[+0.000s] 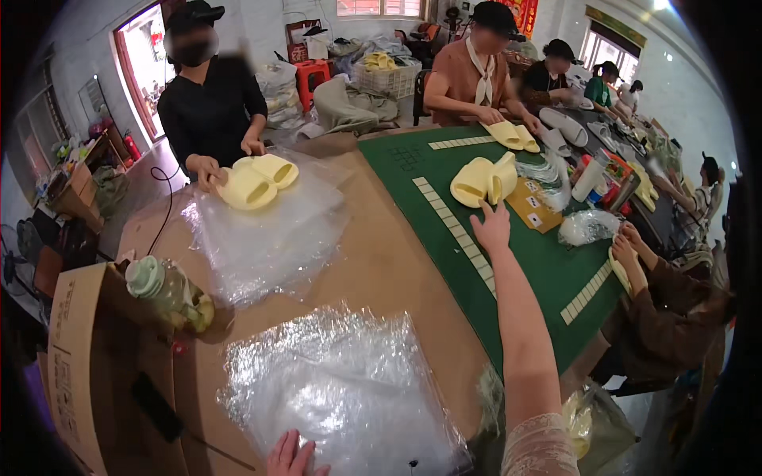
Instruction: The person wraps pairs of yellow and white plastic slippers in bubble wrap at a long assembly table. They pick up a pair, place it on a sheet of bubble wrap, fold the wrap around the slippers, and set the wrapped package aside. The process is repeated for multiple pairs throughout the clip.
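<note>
My right hand (492,226) reaches across the green mat (397,190), its fingers stretched out and thumb apart. The fingertips are at the near edge of a pair of pale yellow slippers (468,181); I cannot tell whether they press on it. One slipper lies flat and the other is tilted against it. At the lower edge my left hand (291,458) rests with fingers spread on a stack of clear plastic bags (341,389). The left wrist is out of the picture.
A co-worker across holds yellow slippers (258,181) over more plastic bags (262,246). Another handles a yellow pair (510,136) on the mat. A lidded bottle (171,295) and cardboard box (75,365) stand at left. Near the slippers lies a brown card (533,206).
</note>
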A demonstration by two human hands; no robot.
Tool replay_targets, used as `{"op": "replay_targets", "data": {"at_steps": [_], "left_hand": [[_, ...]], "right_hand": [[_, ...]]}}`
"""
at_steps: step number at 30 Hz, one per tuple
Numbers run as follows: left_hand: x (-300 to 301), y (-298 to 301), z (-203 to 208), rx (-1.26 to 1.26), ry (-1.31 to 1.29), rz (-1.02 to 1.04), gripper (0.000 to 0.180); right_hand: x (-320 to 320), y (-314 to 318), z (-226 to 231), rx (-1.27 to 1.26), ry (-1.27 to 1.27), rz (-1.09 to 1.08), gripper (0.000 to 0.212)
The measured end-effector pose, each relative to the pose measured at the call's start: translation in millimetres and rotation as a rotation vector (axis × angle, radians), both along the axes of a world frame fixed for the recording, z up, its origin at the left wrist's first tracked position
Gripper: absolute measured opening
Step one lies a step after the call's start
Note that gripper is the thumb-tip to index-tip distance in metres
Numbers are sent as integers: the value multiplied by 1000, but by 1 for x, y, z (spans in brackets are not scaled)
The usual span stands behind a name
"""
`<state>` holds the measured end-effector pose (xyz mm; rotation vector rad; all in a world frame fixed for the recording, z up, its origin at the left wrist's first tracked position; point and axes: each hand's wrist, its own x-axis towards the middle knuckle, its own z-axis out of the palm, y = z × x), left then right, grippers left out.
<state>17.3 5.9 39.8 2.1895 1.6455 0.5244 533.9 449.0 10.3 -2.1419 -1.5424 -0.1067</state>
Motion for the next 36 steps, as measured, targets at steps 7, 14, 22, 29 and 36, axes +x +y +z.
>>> {"op": "replay_targets", "data": {"at_steps": [7, 14, 22, 29, 36], "left_hand": [[-1, 3, 0, 39, -8, -24, 60], [2, 4, 5, 82, -2, -21, 56], [-6, -1, -25, 178, -44, -54, 57], [-6, -8, -21, 179, -60, -50, 53], [-5, -12, -31, 251, -105, -29, 51]], "right_hand": [[25, 28, -17, 54, 15, -12, 52], [-24, -113, 26, 404, -281, 338, 13], [-104, -321, 71, 243, -490, 574, 11], [-179, -384, 87, -45, 79, 1112, 14], [-91, -365, 84, 227, 45, 557, 50]]}}
